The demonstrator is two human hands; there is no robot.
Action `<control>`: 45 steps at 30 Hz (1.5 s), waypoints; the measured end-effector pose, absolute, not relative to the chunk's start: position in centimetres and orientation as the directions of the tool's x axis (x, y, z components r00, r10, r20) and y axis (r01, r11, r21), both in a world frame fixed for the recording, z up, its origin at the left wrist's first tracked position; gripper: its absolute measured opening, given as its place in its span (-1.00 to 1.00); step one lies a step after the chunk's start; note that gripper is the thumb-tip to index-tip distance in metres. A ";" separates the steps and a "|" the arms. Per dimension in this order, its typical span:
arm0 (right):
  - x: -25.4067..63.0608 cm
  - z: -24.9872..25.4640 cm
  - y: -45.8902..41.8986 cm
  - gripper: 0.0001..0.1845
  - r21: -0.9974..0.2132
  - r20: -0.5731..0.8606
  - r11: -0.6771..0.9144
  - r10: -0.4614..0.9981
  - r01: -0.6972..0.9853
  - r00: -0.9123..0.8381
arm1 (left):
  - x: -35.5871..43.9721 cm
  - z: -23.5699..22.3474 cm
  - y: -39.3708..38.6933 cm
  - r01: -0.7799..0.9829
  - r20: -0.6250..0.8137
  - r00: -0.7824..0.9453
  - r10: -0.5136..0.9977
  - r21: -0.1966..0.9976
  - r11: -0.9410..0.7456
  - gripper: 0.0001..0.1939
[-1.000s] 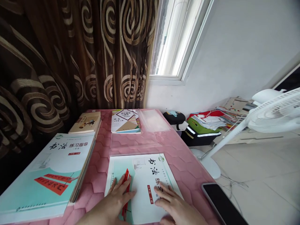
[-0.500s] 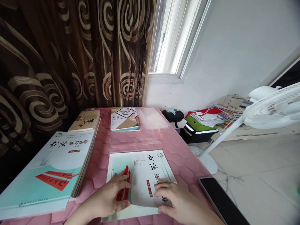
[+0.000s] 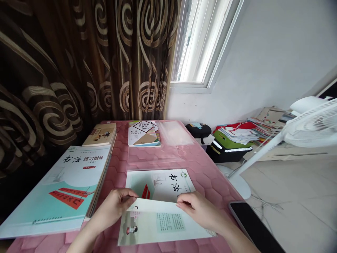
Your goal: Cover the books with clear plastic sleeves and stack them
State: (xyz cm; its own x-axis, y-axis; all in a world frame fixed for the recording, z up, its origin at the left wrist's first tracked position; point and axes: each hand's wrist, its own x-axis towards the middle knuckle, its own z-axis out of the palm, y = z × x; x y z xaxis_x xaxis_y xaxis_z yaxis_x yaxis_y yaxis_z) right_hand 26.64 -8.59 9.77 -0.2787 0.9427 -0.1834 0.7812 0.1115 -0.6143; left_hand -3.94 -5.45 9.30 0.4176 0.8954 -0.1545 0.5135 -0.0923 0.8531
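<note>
A calligraphy workbook [image 3: 163, 178] lies sideways on the pink table in front of me, its teal and white cover partly raised along the near side. My left hand [image 3: 116, 205] pinches the raised cover edge near its left end. Toward the right end, my right hand [image 3: 198, 210] pinches the same edge between thumb and fingers. Below the lifted edge, a pale page [image 3: 147, 226] shows a small cartoon figure and a block of print. A matching workbook [image 3: 65, 179] tops the stack at the left.
Smaller books [image 3: 143, 133] and clear plastic sheets [image 3: 176, 133] lie at the back of the pink table [image 3: 119, 167]. A dark phone [image 3: 254, 225] rests near the right edge. Beyond it stand a white fan [image 3: 259, 151] and a box of papers [image 3: 229, 144].
Both hands were lying on the flat cover with fingers spread. They now pinch its near edge, which has come up and exposed the printed page. The view has shifted slightly.
</note>
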 end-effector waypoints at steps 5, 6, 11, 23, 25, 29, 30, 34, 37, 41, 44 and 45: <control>26.7 9.9 -7.7 -0.70 -0.646 -0.182 0.094 0.945 0.758 -0.273 | -4.2 7.6 -5.0 0.400 -0.206 0.269 0.941 0.912 0.086 -0.58; 26.8 10.0 -7.7 -0.72 -0.670 -0.201 0.084 0.936 0.738 -0.289 | -4.2 7.6 -5.0 0.406 -0.221 0.265 0.939 0.908 0.100 -0.57; 26.7 10.2 -8.4 -0.91 -0.710 -0.296 0.079 0.868 0.700 -0.398 | -4.0 9.8 -6.2 0.573 -0.324 0.400 0.857 0.819 0.042 -0.65; 24.8 8.5 -11.5 -0.69 -0.543 -0.204 0.341 0.833 0.767 -0.515 | 0.1 9.7 -9.7 0.789 -0.361 0.576 0.734 0.482 -0.382 -0.72; 24.8 8.6 -11.5 -0.72 -0.548 -0.189 0.354 0.831 0.758 -0.524 | 0.1 9.7 -9.6 0.790 -0.359 0.571 0.739 0.484 -0.376 -0.73; 25.1 8.3 -11.3 -0.71 -0.569 -0.163 0.362 0.831 0.739 -0.533 | -0.2 10.1 -9.5 0.786 -0.368 0.576 0.730 0.496 -0.370 -0.75; 25.1 8.2 -11.2 -0.70 -0.576 -0.164 0.359 0.829 0.735 -0.534 | -0.2 10.1 -9.4 0.784 -0.368 0.577 0.729 0.500 -0.368 -0.74; 25.4 7.9 -10.5 -0.65 -0.612 -0.194 0.337 0.814 0.716 -0.548 | -0.6 9.6 -8.9 0.775 -0.371 0.574 0.730 0.535 -0.337 -0.69; 25.7 8.0 -9.9 -0.68 -0.669 -0.190 0.317 0.801 0.672 -0.567 | -1.1 9.5 -8.1 0.755 -0.379 0.579 0.722 0.583 -0.300 -0.70; 26.2 8.1 -8.8 -0.82 -0.773 -0.211 0.222 0.793 0.594 -0.571 | -1.5 9.9 -7.2 0.705 -0.382 0.598 0.704 0.669 -0.236 -0.73; 26.5 8.0 -8.2 -0.87 -0.825 -0.222 0.166 0.784 0.540 -0.580 | -1.3 10.3 -7.1 0.690 -0.372 0.615 0.695 0.681 -0.246 -0.70; 26.6 8.1 -8.0 -0.89 -0.833 -0.219 0.163 0.781 0.529 -0.585 | -1.2 10.3 -7.1 0.692 -0.374 0.620 0.690 0.675 -0.256 -0.67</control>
